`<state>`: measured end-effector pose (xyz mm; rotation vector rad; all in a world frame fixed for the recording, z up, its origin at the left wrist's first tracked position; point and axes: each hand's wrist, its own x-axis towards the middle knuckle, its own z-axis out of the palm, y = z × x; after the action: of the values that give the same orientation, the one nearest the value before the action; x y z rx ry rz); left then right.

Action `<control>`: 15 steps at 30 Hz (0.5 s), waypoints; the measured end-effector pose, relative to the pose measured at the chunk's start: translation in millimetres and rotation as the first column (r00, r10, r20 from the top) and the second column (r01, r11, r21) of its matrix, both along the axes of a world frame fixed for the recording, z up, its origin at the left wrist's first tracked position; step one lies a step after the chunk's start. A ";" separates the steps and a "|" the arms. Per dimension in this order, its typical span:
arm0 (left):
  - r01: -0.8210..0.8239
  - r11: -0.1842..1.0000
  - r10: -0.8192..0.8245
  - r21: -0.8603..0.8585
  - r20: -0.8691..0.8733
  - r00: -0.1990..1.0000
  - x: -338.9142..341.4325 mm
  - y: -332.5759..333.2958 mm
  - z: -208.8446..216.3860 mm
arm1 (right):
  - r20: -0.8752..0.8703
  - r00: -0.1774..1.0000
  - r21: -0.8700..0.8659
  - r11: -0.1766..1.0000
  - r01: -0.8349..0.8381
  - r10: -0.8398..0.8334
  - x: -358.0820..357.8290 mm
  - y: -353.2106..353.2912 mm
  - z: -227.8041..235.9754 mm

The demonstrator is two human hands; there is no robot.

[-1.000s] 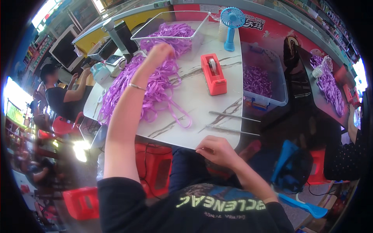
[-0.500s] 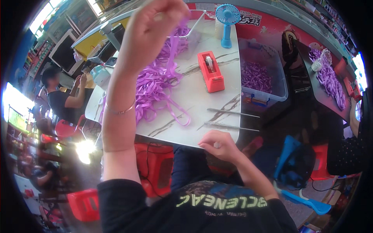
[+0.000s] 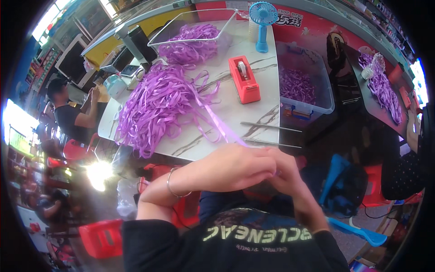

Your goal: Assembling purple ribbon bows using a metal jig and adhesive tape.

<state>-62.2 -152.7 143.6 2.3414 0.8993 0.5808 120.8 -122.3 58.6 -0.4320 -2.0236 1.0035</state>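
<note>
A taut strand of purple ribbon [image 3: 218, 121] runs from the heap of purple ribbon [image 3: 156, 102] on the marble-patterned table to my hands. My left hand [image 3: 240, 167], with a bangle at its wrist, is closed on that strand at the table's front edge. Against it, my right hand [image 3: 286, 171] has its fingers bent and pressed together; what they hold is hidden behind the left hand. Just beyond the hands, two thin metal rods [image 3: 271, 127] jut past the table's right edge. A red tape dispenser [image 3: 247, 86] stands farther back.
Behind the heap, a clear bin [image 3: 229, 31] holds more ribbon. A blue handheld fan [image 3: 262, 27] stands at the back. Right of the table is a clear tub [image 3: 328, 102] of purple pieces. Red stools [image 3: 102, 239] are on the floor. Another person [image 3: 74, 109] sits at left.
My left hand has come down from above the bin to the right hand at the table's front edge, drawing a ribbon strand out of the heap. The right hand has stayed near its place.
</note>
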 end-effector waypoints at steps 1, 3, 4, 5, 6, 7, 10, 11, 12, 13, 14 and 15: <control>-0.008 1.000 0.008 0.014 -0.003 1.000 -2.5 -1.3 0.0 | 0.039 0.999 -0.028 0.999 0.029 -0.028 6.8 -2.3 -3.8; -0.093 0.994 0.089 0.051 0.076 0.993 -13.5 5.8 -15.8 | 0.080 0.995 -0.055 0.997 0.059 -0.054 18.7 -5.8 -5.0; -0.179 0.981 0.165 0.082 0.154 0.974 -21.1 11.9 -23.1 | 0.081 0.993 -0.098 0.990 0.097 -0.090 24.1 -7.3 -1.0; -0.296 0.954 0.292 0.045 0.074 0.954 -31.9 18.1 -23.0 | 0.085 0.988 -0.139 0.980 0.141 -0.130 28.8 -9.2 1.8; -0.398 0.880 0.407 0.259 0.019 0.913 -44.1 30.4 -33.7 | 0.087 0.987 -0.140 0.979 0.146 -0.135 32.5 -10.5 1.9; -0.453 0.822 0.511 0.346 -0.093 0.855 -56.9 41.9 -40.0 | 0.066 0.981 -0.093 0.977 0.189 -0.184 35.4 -12.6 2.8; -0.543 0.750 0.636 0.376 -0.190 0.748 -85.8 62.8 -72.0 | 0.031 0.961 -0.051 0.960 0.276 -0.275 41.7 -17.5 3.2; -0.543 0.750 0.637 0.379 -0.189 0.748 -87.9 66.7 -78.4 | -0.014 0.959 -0.048 0.958 0.283 -0.284 44.7 -16.9 2.6; -0.560 0.755 0.643 0.342 -0.218 0.734 -89.5 69.5 -83.0 | -0.060 0.955 -0.045 0.956 0.289 -0.291 47.8 -16.0 2.3; -0.575 0.760 0.646 0.303 -0.248 0.722 -90.7 73.1 -87.6 | -0.061 0.951 -0.001 0.953 0.304 -0.304 51.3 -14.2 1.9; -0.575 0.760 0.645 0.303 -0.248 0.723 -94.3 76.5 -91.1 | -0.061 0.951 -0.001 0.952 0.305 -0.305 53.4 -14.9 2.1; -0.594 0.742 0.668 0.312 -0.259 0.698 -100.1 79.0 -93.4 | -0.070 0.930 -0.133 0.927 0.350 -0.361 55.0 -16.9 3.3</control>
<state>-162.3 -73.7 50.2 2.3147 1.9587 0.5297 175.9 -139.2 61.9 -0.7721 -1.7265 0.8992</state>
